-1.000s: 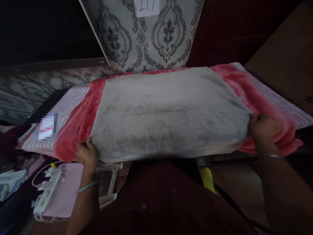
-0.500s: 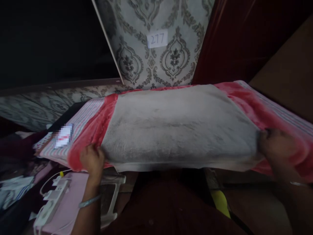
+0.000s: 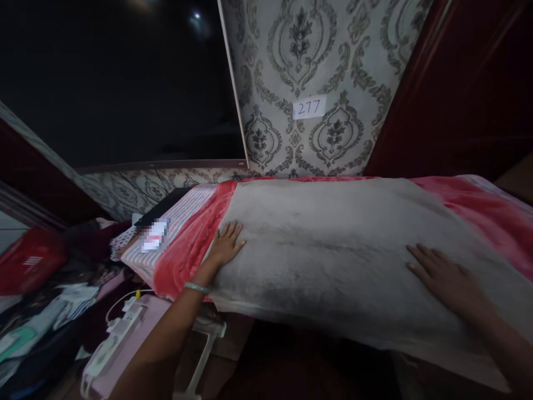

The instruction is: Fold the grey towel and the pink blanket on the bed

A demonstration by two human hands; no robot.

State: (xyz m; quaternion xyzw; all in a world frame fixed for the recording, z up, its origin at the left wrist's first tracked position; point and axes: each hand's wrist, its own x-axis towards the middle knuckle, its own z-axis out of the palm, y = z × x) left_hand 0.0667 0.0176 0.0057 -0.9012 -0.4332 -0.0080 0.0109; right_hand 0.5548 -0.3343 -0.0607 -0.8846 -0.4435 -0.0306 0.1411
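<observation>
A grey plush cloth lies spread over a red blanket, its front edge hanging over the side nearest me. My left hand rests flat near the grey cloth's left edge, fingers spread. On its right part lies my right hand, palm down with the fingers stretched out. Neither hand holds anything. Faint creases and darker smudges run across the grey pile. Under the red blanket, a striped cloth shows at the left end.
A dark television screen stands behind on the left. Paper marked 277 is on the patterned wall. A white power strip lies on a pink surface at lower left, beside piled clothes. A blurred-out item lies on the striped cloth.
Both hands have let go of the grey cloth's front corners and now lie flat on top of it. The view has shifted left and up.
</observation>
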